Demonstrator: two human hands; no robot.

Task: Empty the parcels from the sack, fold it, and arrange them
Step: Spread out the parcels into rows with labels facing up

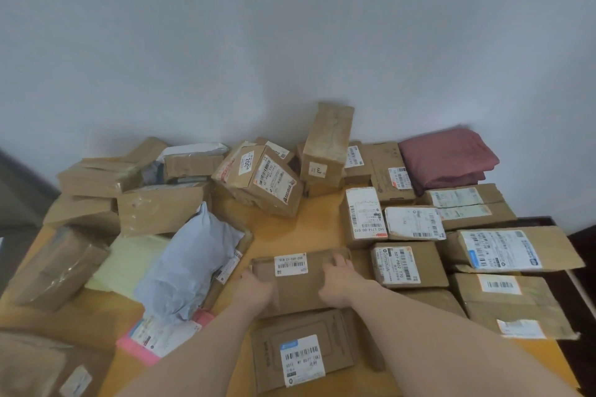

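With left hand [254, 288] and right hand [338, 280] gripping the flat parcel [301, 280], we risk nudging the labelled box [408, 264] just right of it.

Plain pale grey-white wall [290, 26] across upper view, light wooden surface [309, 222] set against it, dark furniture edge [577, 235] at right, soft even lighting

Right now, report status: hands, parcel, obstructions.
Left hand and right hand grip flat brown parcel on table. Labelled boxes close right; grey mailer bag left.
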